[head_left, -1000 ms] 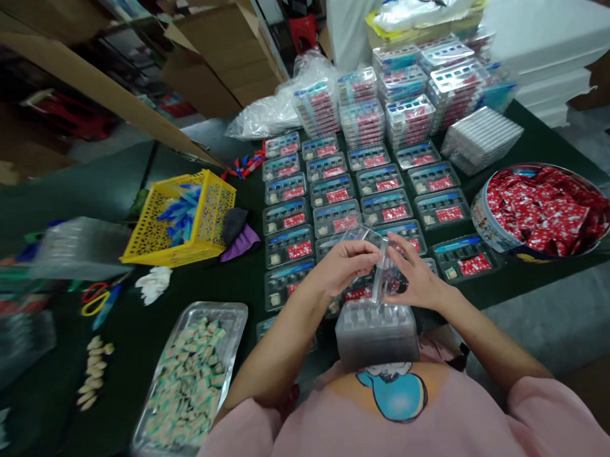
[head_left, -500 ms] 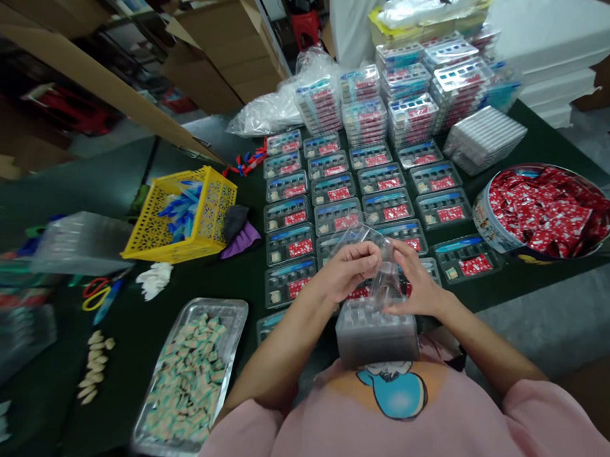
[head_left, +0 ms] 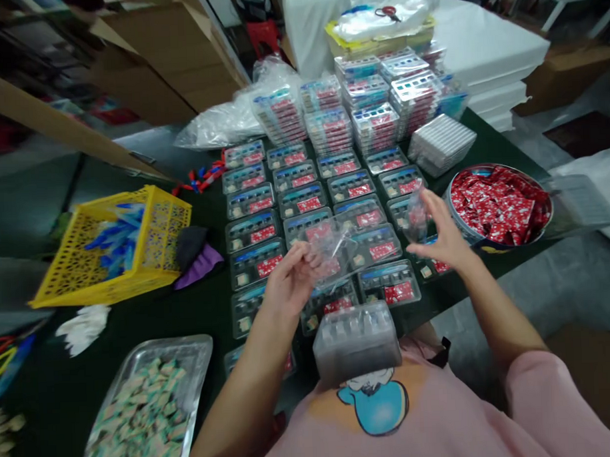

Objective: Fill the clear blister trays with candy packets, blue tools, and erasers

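Observation:
My left hand (head_left: 294, 275) pinches the edge of a clear plastic tray (head_left: 338, 250), held above the rows of filled trays. My right hand (head_left: 444, 230) is apart from it to the right, thumb and fingers around another clear plastic tray (head_left: 415, 216) seen nearly edge-on. Close to my body, a stack of nested clear trays (head_left: 356, 340) stands below and between the hands. Under and beyond them lie filled trays (head_left: 380, 247), each with a blue pen, a red packet and a small pale block. Blur softens the outlines of both held pieces.
On the right stands a round tin (head_left: 501, 205) of red packets. Stacks of packed trays (head_left: 331, 131) rise at the back. A yellow basket (head_left: 158, 233) of blue pens and a metal tray (head_left: 202, 365) of small pale-green blocks are on the left.
My hands were close together over the stack of clear trays. They have moved apart, the right one further right and forward, each with clear plastic. The view has shifted too.

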Available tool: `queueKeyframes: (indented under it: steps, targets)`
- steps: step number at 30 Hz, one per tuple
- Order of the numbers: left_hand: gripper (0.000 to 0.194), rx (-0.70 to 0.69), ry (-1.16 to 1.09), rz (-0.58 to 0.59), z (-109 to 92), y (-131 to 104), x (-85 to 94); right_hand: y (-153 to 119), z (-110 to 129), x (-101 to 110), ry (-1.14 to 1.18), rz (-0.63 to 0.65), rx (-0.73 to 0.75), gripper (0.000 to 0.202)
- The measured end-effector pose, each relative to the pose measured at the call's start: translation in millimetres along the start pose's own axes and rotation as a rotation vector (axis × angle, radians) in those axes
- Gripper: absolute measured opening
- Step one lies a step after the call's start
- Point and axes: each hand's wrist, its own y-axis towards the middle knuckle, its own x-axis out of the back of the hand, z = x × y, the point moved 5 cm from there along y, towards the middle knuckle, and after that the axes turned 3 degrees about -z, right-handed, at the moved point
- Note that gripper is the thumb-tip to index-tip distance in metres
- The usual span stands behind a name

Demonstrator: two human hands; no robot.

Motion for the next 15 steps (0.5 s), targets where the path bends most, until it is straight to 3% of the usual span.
queueKeyframes:
  steps: [3, 7, 11, 15]
  targets:
    - [0.018, -0.022, -0.034, 0.003, 0, 0, 3.5, 26, -49, 14, -0.105, 0.118, 0.01, 0.101]
    - [0.016, -0.008, -0.057, 0.007, 6, -1, 2.2, 43, -95, -11, -0.301, 0.422, 0.004, 0.101]
    - [0.016, -0.006, -0.046, -0.004, 10, -1, 4.0, 49, -109, -37, -0.5, 0.647, -0.013, 0.101]
    - [0.016, 0.004, -0.054, -0.014, 11, 1, 6.1, 53, -115, -48, -0.568, 0.758, 0.006, 0.1]
